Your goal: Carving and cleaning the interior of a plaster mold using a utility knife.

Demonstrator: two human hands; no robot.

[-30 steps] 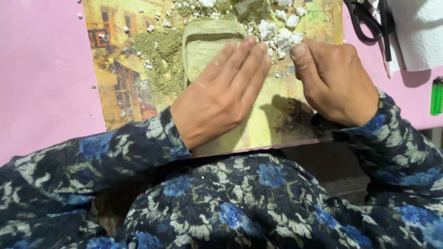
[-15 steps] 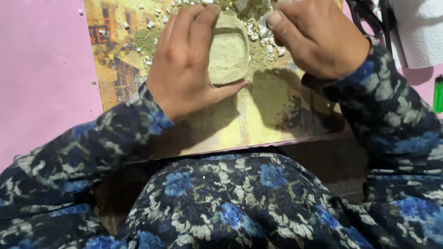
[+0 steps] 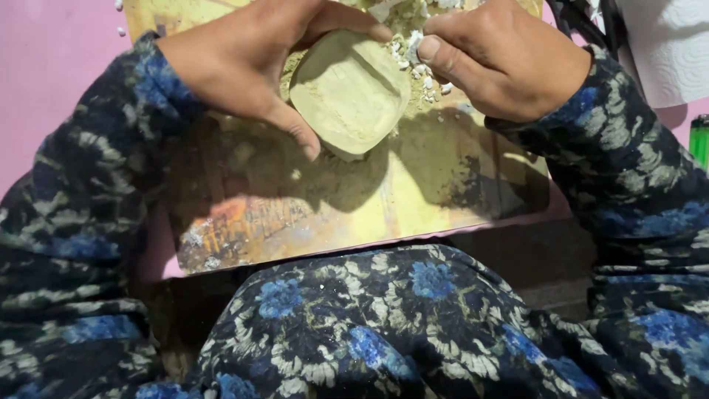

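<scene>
Two hands are at work on one pale olive clay slab (image 3: pixel 348 92). One second ago the slab lay flat under the left palm on the picture-printed board (image 3: pixel 413 199); half a second ago it was being lifted; now it is off the board and tilted, its broad face toward the camera. The left hand (image 3: pixel 244 63) is closed on the slab, thumb under the lower left edge and fingers over the top. The right hand (image 3: pixel 509 55) is closed narrow, thumb and forefinger pinching near white crumbs (image 3: pixel 413 63) at the slab's upper right edge; whether it grips the slab itself cannot be told.

The lift bares the board's middle. The board's near edge overhangs the pink counter (image 3: pixel 44 89) toward the lap. Open room lies at left; at right, scissors (image 3: pixel 583 22), white paper towel (image 3: pixel 665 52) and a green object (image 3: pixel 699 140) stand near.
</scene>
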